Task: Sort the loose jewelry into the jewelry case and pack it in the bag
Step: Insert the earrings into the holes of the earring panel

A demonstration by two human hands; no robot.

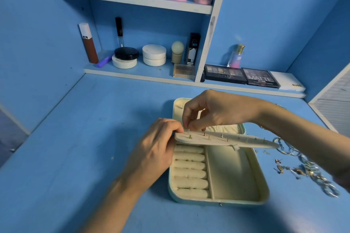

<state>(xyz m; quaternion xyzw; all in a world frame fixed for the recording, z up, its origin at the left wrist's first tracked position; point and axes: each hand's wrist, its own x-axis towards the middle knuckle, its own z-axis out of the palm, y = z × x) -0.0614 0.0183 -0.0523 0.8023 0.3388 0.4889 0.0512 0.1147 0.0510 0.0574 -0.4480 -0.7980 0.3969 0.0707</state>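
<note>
Over velvety case (pixel 236 176), left grip (pixel 161 143) holds panel (pixel 236 141), right grip (pixel 217 111) stud (pixel 187 130).

Left hand (pixel 157 143) in curled grip; right hand (pixel 214 111) above, fingertips (pixel 187 125) seemingly pinched.

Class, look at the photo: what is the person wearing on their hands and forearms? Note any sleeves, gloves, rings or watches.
Nothing that shows. The left hand and the right hand are bare, with no gloves, rings or watch to be seen. Both arms are uncovered as far as the picture shows them, with no clear sleeve in view.
</note>
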